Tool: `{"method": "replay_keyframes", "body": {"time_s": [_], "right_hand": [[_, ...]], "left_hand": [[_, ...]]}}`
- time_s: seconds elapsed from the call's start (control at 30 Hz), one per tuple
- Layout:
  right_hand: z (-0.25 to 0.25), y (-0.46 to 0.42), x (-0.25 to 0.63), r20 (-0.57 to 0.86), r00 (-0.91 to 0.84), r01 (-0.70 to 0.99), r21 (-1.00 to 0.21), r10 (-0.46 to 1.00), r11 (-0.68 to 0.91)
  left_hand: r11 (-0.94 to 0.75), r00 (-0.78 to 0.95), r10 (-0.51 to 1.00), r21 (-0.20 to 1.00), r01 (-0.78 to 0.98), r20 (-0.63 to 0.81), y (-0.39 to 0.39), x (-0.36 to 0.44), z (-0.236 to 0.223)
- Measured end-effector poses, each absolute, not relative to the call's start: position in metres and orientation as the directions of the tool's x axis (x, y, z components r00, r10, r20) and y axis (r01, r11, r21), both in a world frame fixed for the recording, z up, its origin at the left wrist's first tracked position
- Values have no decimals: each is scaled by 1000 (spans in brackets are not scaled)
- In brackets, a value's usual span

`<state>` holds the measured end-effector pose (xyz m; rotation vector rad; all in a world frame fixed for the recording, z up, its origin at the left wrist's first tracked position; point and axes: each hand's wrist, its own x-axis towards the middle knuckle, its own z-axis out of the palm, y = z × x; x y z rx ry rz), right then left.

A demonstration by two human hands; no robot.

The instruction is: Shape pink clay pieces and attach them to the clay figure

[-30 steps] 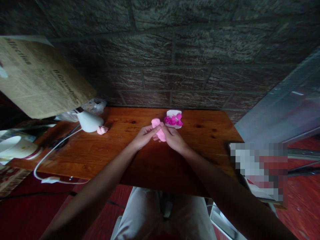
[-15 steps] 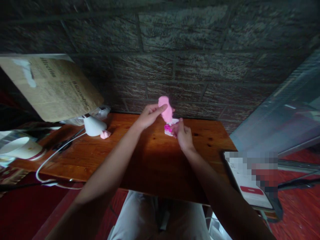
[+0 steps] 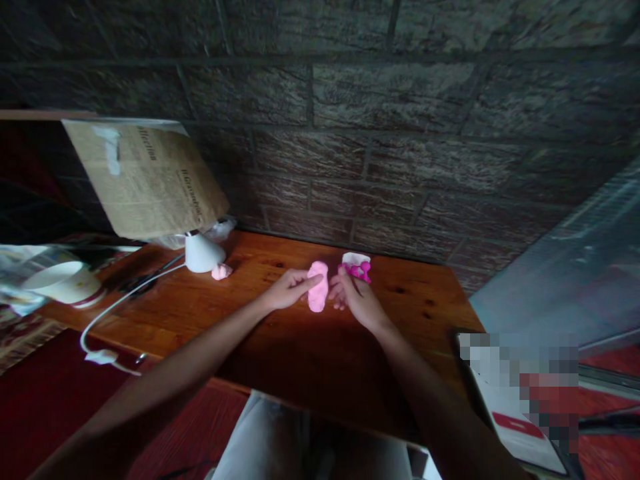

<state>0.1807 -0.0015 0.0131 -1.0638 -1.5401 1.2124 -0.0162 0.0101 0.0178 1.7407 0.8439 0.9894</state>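
In my left hand (image 3: 289,289), thumb on top, is a flattened, elongated piece of pink clay (image 3: 317,300). It is held upright just over the table. Right beside it, my right hand (image 3: 356,297) has its fingers loosely bent and apart, with nothing visible in them. Behind these fingers lies a magenta shaped piece with rounded knobs (image 3: 361,271), partly hidden by the hand. A white piece (image 3: 356,258) sits against its far side. Whether the right fingers touch the magenta piece, I cannot tell.
A lamp with a paper shade (image 3: 155,187) and white base (image 3: 204,253) stands left on the wooden table (image 3: 400,313). By it lie a pale pink lump (image 3: 221,271), a white cord (image 3: 125,293) and a paper cup (image 3: 67,283). A tablet-like screen (image 3: 520,427) is at right.
My left hand has brought the pink clay down and nearer to me. My right hand has come off the magenta piece's front, fingers now looser. The view has swung a little left.
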Motion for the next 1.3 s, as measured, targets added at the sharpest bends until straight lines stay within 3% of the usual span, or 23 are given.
{"method": "replay_keyframes", "body": {"time_s": [0.1, 0.27, 0.63, 0.83, 1.1, 1.3], "right_hand": [[12, -13, 176, 168, -400, 219, -937, 901, 271], [11, -18, 178, 73, -481, 272, -935, 874, 228], [3, -18, 174, 57, -361, 78, -993, 931, 91], [2, -16, 180, 69, -367, 47, -995, 928, 92], [2, -19, 178, 34, -367, 70, -995, 929, 64], [3, -20, 174, 154, -357, 66, -980, 921, 190]], "left_hand": [[-306, 472, 850, 948, 84, 233, 4, -18, 5], [-372, 462, 843, 919, 130, 276, 7, -15, -6], [-482, 395, 841, 844, 234, 371, 13, -17, 1], [-446, 387, 861, 857, 259, 331, 8, -11, 2], [-352, 405, 876, 922, 165, 262, 0, -9, 0], [-345, 403, 876, 928, 143, 264, 0, -10, -4]]}}
